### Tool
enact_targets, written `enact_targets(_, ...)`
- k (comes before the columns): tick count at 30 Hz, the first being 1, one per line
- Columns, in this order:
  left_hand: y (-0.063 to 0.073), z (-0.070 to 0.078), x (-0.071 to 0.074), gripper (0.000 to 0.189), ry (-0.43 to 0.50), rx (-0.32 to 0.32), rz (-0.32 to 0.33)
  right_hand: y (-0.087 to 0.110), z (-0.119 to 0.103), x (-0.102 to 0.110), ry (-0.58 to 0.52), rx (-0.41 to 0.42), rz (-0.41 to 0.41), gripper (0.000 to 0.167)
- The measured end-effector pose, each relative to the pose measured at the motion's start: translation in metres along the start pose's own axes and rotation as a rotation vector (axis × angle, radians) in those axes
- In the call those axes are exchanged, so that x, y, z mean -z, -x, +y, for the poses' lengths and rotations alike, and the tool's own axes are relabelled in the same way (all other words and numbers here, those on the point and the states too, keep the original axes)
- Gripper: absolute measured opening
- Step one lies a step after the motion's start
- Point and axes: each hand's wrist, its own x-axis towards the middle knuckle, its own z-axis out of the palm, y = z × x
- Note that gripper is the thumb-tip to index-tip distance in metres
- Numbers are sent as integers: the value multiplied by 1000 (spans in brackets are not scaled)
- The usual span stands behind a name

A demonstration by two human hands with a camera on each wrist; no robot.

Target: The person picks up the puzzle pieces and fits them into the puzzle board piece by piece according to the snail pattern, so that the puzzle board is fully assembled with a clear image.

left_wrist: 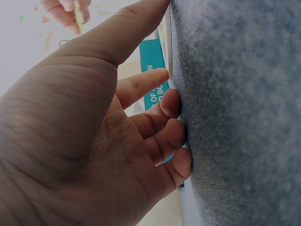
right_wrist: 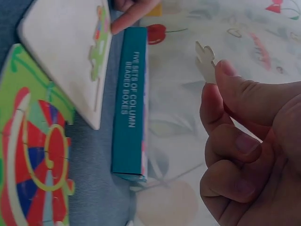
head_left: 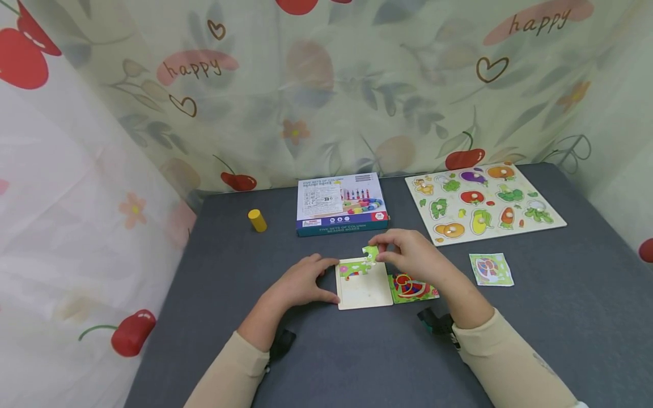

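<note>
A square wooden puzzle tray (head_left: 364, 292) lies on the dark table with a short row of joined green pieces (head_left: 352, 268) along its far edge. My left hand (head_left: 302, 281) rests beside it, thumb and index finger stretched out to touch its left edge near the two corners. Between thumb and index finger, my right hand (head_left: 410, 258) pinches a small jigsaw piece (right_wrist: 205, 63), raised over the tray's far right corner. In the right wrist view that piece stands on edge, and its other fingers (right_wrist: 235, 143) are curled. A partly assembled snail-like puzzle (head_left: 412, 288) lies under the right forearm.
Behind the tray lies a teal-sided box (head_left: 342, 205), with a yellow cylinder (head_left: 257, 221) to its left. A vegetable peg board (head_left: 484, 204) occupies the far right. Nearer, a small picture card (head_left: 491, 270) lies right of the right hand. A patterned curtain (head_left: 331, 102) hangs behind the table.
</note>
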Motion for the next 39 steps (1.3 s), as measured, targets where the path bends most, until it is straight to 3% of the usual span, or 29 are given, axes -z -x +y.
enact_targets(15,3,0,0,89,-59,-23,-15,-12,25,-21,112,-113,-86,24)
enact_targets(25,4,0,0,88,-60,-29,-20,-15,31,-31,181,-177,-89,26)
enact_targets(31,4,0,1,88,-31,-31,-17,-14,26,-39,289,-173,-59,28)
enact_targets(39,4,0,1,89,-22,-23,-11,-13,25,-44,421,-119,-3,18)
